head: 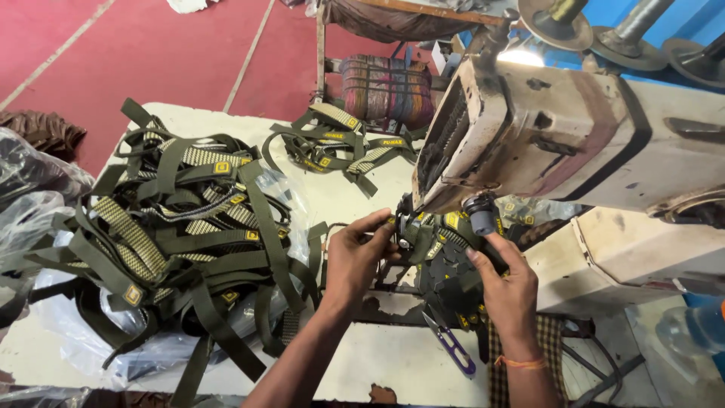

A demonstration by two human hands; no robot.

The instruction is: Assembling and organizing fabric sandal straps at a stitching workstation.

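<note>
Head view, left hand: the left hand (355,261) sits near the middle of the counter (393,363), just left of the sewing machine's head; its grip is narrow, thumb and fingertips pinched on the left end of the olive strap piece (427,234).

Head view, right hand: the right hand (507,283) lies just right of the left one, under the machine head, with an orange thread band at the wrist; its grip is closed down on the dark webbing of the same strap piece, fingers pressing it flat from above.

Head view, strap piece: olive webbing with small yellow labels, stretched between the two grips and lying under the needle end of the sewing machine (559,143); the left grip takes its near-left end, the right grip covers its right part.

Head view, snips: a small purple-handled thread snips (451,344) lies on the counter toward the near edge, just below the right hand, touching neither hand.

Head view, strap pile: a large heap of olive straps (181,234) lies on clear plastic at the left side of the counter, apart from both hands.

Head view, far bundle: a smaller strap bundle (332,143) rests near the far edge of the counter.

Head view, floor: red floor (151,53) beyond the far edge.
</note>
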